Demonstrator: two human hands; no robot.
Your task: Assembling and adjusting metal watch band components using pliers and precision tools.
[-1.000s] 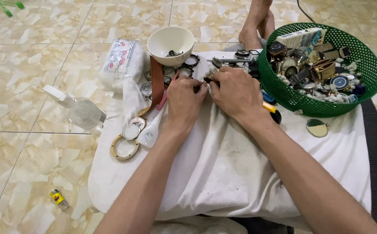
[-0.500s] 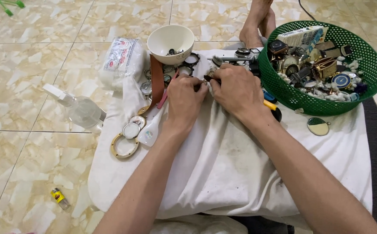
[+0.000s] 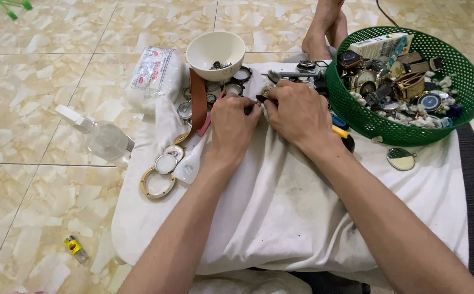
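Both hands, left hand [image 3: 232, 122] and right hand [image 3: 297, 111], closed around a small dark watch part [image 3: 261, 99] above the white cloth [image 3: 280, 201]; probably light, rigid, fragile, best pinched at its edges.

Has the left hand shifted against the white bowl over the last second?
No. The left hand sits just below the white bowl, meeting the right hand as before.

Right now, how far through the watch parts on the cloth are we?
Looks done: loose round watch rings and a brown leather strap lie apart on the white cloth, and small bits sit in the white bowl. In hand: the left hand and right hand pinch one small dark piece; it is too small to identify. Left: the green plastic basket is full of watches.
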